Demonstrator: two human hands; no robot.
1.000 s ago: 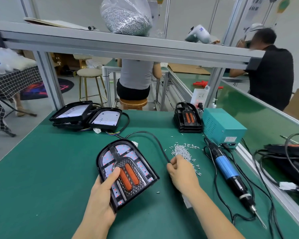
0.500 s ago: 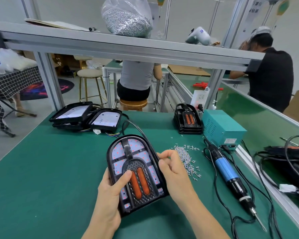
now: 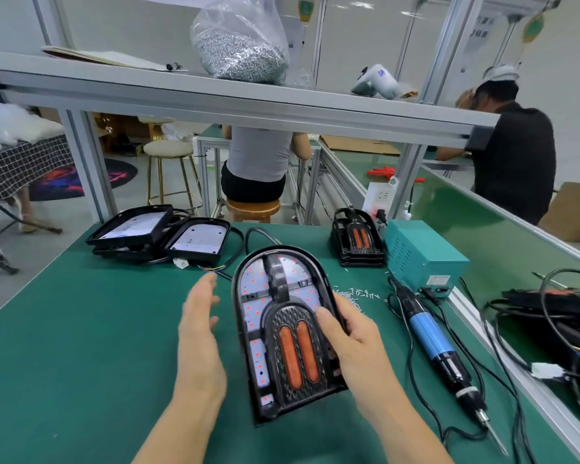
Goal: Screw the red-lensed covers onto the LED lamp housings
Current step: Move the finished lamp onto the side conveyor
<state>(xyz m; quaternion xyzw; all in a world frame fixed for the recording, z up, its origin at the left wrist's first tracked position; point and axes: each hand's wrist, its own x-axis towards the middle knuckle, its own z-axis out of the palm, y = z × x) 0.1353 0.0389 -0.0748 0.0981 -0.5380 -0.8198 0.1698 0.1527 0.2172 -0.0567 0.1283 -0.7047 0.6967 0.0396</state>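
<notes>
Gripping the lamp (image 3: 283,333) by its right edge, the right hand (image 3: 355,343) holds it tilted up off the green table (image 3: 64,346), thumb on the red-lensed cover (image 3: 297,354). Left hand (image 3: 198,336) is flat and spread, just beside the lamp's left edge, apparently not touching. Loose screws (image 3: 357,294) lie behind the right hand. Blue screwdriver (image 3: 439,346) lies to the right, near the teal box (image 3: 422,257). More housings (image 3: 161,234) sit at the far left.

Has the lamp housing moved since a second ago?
Yes. The lamp housing, gripped by the right hand, has shifted right, toward the loose screws and the teal box.
</notes>
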